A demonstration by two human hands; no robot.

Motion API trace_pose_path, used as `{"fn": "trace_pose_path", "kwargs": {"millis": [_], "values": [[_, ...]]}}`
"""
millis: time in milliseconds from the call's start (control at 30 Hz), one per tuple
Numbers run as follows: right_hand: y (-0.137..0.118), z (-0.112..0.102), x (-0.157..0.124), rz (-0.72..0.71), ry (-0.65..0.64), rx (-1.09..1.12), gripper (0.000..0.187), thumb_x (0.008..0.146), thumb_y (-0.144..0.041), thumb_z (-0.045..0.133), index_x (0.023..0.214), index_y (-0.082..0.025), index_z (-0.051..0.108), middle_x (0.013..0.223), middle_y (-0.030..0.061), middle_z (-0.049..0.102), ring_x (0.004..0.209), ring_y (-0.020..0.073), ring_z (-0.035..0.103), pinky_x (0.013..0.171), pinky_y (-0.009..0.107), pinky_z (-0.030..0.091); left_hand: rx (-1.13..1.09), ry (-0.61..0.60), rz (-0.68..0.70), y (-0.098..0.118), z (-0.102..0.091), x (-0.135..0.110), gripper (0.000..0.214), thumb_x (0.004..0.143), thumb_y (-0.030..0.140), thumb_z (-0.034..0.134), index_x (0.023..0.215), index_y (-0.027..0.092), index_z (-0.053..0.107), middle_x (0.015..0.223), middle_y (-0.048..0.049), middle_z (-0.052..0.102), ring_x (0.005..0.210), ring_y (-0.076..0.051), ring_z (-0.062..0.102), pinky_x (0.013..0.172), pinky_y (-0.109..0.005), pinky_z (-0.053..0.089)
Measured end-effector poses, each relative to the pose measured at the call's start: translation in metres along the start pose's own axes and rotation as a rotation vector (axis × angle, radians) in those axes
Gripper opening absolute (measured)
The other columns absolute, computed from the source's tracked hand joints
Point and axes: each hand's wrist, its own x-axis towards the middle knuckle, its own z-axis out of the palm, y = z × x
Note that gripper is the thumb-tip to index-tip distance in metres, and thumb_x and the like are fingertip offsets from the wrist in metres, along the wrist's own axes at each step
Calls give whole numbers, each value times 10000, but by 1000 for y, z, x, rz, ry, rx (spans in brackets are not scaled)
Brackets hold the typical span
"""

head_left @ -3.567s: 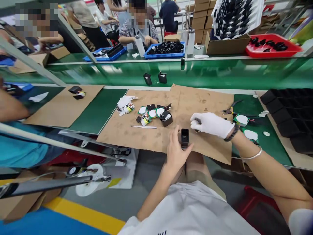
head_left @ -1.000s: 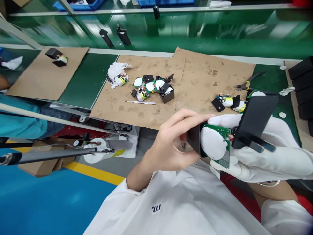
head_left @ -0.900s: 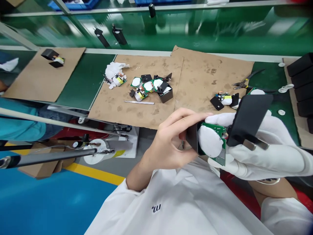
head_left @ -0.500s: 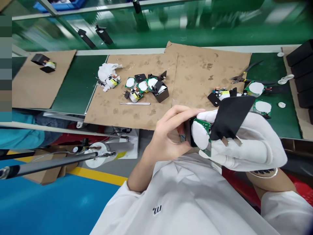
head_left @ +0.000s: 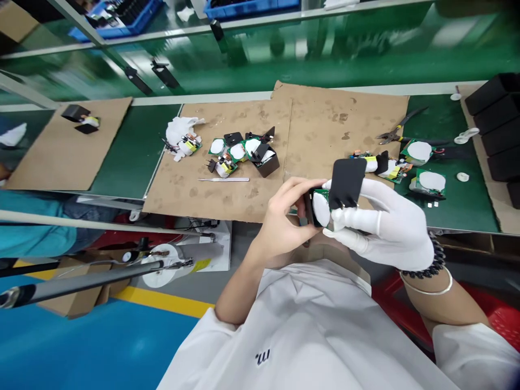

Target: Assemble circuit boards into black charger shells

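Note:
My bare left hand (head_left: 284, 216) is closed around a black plastic case (head_left: 309, 208), held sideways above the table's front edge. Partly inside the case's mouth is a green circuit board (head_left: 322, 208) with a white round pad. My right hand (head_left: 377, 225), in a white glove, pinches the board's outer end. A flat black cover plate (head_left: 347, 181) with metal plug prongs stands up by the gloved fingers. Fingers hide the board's far end and how the plate joins it.
Cardboard (head_left: 317, 135) covers the bench, bearing several boards, a filled black case (head_left: 266, 161) and tweezers (head_left: 224, 179). At right lie pliers (head_left: 396, 132), two padded boards and stacked black cases (head_left: 498, 124). A person in a teal sleeve (head_left: 36, 233) is at left.
The gloved right hand has moved left and away from me, turning the cover plate more upright. Less of the board shows outside the case. My left hand has barely shifted.

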Motion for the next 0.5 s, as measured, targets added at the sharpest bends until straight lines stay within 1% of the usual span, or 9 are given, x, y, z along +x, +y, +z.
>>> {"fn": "trace_pose_path", "kwargs": {"millis": [67, 133, 233, 333, 500], "values": [[9, 4, -3, -139, 13, -74, 189, 820, -121, 723, 934, -264, 673, 1090, 41, 742, 982, 186, 730, 838, 310, 616, -21, -15, -56, -10, 2, -2, 608, 674, 112, 751, 1259, 249, 658, 1094, -48, 621, 786, -125, 538, 620, -207, 470], [15, 7, -5, -214, 19, -129, 170, 835, -105, 700, 911, -250, 656, 1077, 67, 731, 962, 193, 732, 801, 311, 623, -54, -40, -104, -19, 4, -3, 633, 658, 114, 763, 1266, 255, 656, 1103, -47, 618, 734, -105, 516, 613, -209, 470], [20, 9, -7, -211, 26, -129, 173, 830, -104, 694, 884, -257, 635, 1017, 60, 727, 895, 186, 741, 739, 288, 624, -117, -80, -151, -27, 6, -4, 647, 648, 118, 775, 1268, 255, 656, 1096, -43, 608, 673, -77, 476, 591, -201, 457], [22, 8, -11, -220, 32, -156, 181, 831, -109, 692, 902, -264, 635, 1007, 55, 730, 871, 184, 745, 733, 285, 627, -127, -103, -160, -27, 7, -3, 616, 656, 125, 773, 1252, 240, 666, 1085, -46, 606, 673, -77, 468, 586, -200, 449], [18, 2, -15, -266, 40, -270, 157, 858, -184, 697, 996, -247, 657, 1101, 90, 734, 967, 213, 740, 789, 307, 636, -87, -107, -81, -16, 4, 1, 560, 692, 120, 752, 1236, 231, 673, 1054, -42, 627, 691, -88, 480, 578, -198, 441]]}}
